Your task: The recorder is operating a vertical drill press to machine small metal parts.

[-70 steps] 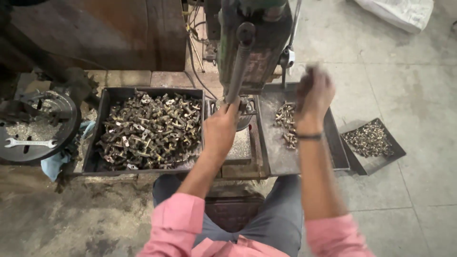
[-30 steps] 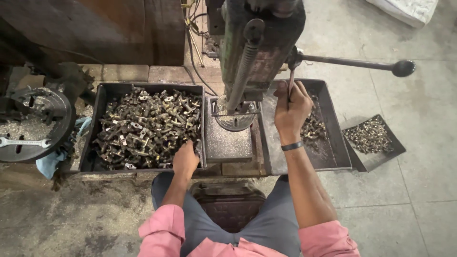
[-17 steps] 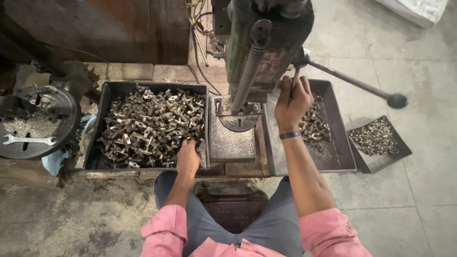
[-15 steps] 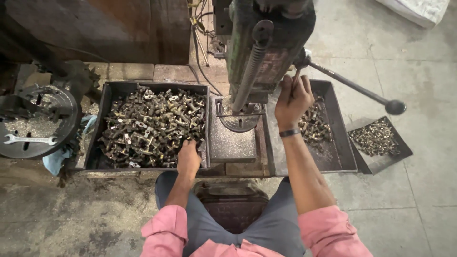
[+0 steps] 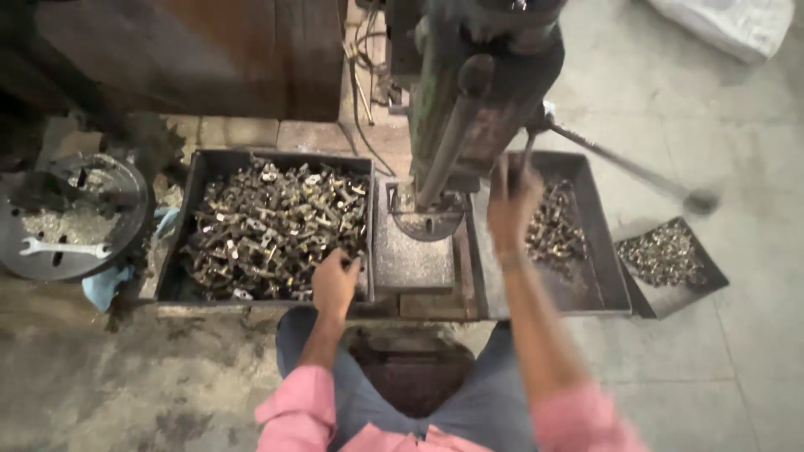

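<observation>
**Lever swung down, left hand at the parts tray**

Since a moment ago the feed lever [image 5: 636, 172] has swung lower right, blurred. Nearest, the left hand [image 5: 335, 280] curls over metal parts [image 5: 272, 226] in the left tray [image 5: 180, 243], directly ahead. Farther, the right hand [image 5: 512, 201] grips the lever hub beside the drill press [image 5: 477, 92].

Left hand [image 5: 335, 283] in the parts tray [image 5: 194, 219]; right hand [image 5: 512, 205] grips the lever [image 5: 624, 167].
</observation>
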